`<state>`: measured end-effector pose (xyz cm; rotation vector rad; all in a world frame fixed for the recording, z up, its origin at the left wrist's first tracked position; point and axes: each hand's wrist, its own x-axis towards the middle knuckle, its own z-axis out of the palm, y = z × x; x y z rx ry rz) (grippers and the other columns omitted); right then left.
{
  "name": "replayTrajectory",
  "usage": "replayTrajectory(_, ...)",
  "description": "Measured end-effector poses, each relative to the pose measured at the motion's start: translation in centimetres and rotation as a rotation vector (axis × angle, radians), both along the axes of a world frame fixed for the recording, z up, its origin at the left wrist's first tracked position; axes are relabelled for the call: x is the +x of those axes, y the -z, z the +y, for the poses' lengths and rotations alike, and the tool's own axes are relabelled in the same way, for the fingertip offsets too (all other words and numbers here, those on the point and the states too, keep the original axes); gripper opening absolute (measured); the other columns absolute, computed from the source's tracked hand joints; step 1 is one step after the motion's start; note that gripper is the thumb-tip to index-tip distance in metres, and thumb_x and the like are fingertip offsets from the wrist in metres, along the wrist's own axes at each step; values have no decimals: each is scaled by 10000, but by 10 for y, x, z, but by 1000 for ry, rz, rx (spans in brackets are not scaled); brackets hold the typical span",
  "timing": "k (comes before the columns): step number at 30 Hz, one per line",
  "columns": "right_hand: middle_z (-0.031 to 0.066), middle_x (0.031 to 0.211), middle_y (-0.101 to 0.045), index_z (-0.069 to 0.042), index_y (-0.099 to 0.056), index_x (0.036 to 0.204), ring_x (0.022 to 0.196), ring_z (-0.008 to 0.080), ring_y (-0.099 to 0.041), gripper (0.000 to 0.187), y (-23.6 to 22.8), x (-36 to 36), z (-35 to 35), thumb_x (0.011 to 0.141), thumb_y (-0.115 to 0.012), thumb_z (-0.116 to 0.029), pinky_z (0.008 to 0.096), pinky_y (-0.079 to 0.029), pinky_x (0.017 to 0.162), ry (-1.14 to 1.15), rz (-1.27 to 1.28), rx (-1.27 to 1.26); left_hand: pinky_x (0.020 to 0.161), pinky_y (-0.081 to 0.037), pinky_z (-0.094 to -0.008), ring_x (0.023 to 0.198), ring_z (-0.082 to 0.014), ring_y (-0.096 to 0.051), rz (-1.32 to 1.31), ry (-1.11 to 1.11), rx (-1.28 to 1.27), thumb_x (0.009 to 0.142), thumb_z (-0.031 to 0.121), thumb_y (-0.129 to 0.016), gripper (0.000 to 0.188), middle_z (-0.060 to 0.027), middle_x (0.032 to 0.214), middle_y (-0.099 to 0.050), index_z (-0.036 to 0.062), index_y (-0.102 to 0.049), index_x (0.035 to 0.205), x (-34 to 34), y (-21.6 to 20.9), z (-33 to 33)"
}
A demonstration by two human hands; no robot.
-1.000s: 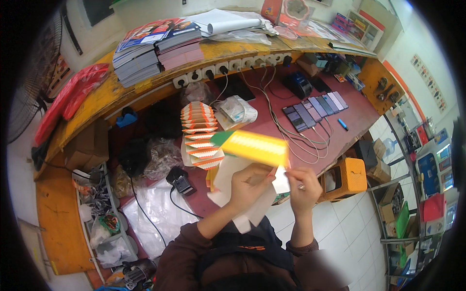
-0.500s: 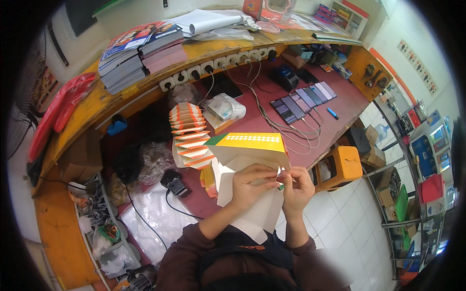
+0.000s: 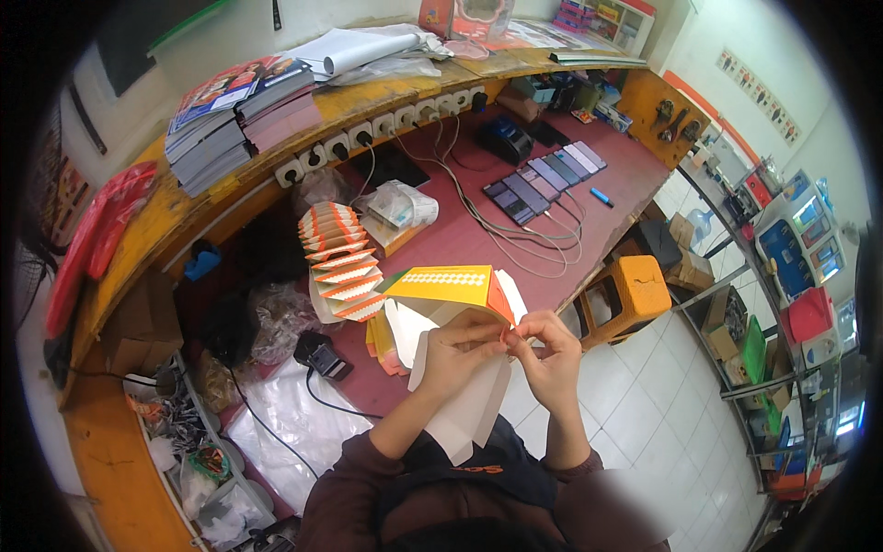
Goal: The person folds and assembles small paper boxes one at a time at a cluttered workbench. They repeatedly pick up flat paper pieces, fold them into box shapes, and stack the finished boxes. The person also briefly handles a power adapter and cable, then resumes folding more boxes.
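Close to my body I hold a partly folded cardboard box (image 3: pixel 441 280), yellow with a green corner and an orange side outside, plain white inside. Its long white flap hangs down toward my lap. My left hand (image 3: pixel 462 351) grips the card near its middle, fingers bent over it. At the box's right corner my right hand (image 3: pixel 550 354) pinches the edge, thumb and fingertips meeting those of the left. The exact fold between the fingertips is hidden. Just left of the box stands a row of nested orange-and-white folded cartons (image 3: pixel 338 258).
Several phones (image 3: pixel 543 182) on cables lie on the red desk (image 3: pixel 451 241), with a blue marker (image 3: pixel 602 197) beside them. A black adapter (image 3: pixel 322 355) sits near plastic sheets (image 3: pixel 285 419). An orange stool (image 3: pixel 635 296) stands right. Magazine stacks (image 3: pixel 207 147) fill the shelf.
The box has turned in my hands, bringing its orange side into view at the right corner. Both hands remain on the card. The whole view has shifted slightly.
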<state>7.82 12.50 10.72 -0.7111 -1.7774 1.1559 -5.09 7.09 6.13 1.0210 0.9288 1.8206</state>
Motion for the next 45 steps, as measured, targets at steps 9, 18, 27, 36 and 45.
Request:
replayTrajectory(9,138,1140,-525,-41,-474,1284,950,219,-583,522,0,1,-21,788,-634,-78,299,-508,726,-268,-176,223,732,-482,-242,895,-126,-602,-202,-379,109,782,37,-706,303,-64,990,-597,-12,-568,1048,10,11,3)
replayTrajectory(18,151,615,-554,-13,-620,1011,494,217,-551,213,34,9,-6,819,-644,-101,329,-441,519,176,-518,-12,736,-474,-279,869,-163,-600,297,-595,67,842,156,-654,313,-94,988,-604,-20,-549,1079,-3,6,11)
replayTrajectory(27,67,734,-637,30,-625,851,587,110,-603,81,9,18,6,844,-617,-51,235,-483,504,167,-65,-20,553,-465,-279,586,-162,-572,754,-321,-24,766,80,-698,142,-68,758,-585,27,-575,815,20,3,2)
replayTrajectory(36,80,886,-573,11,-643,816,756,141,-614,121,0,28,3,715,-682,63,248,-551,655,155,-107,262,715,-494,-249,794,-130,-604,61,90,-228,814,51,-657,144,-89,899,-653,-17,-647,940,19,-18,-6)
replayTrajectory(45,124,933,-611,-42,-679,963,766,222,-631,212,7,18,-14,753,-666,-14,286,-517,650,212,-146,491,772,-519,-289,874,-164,-610,-69,105,-187,812,5,-640,221,-102,972,-626,-9,-605,1029,12,-11,0)
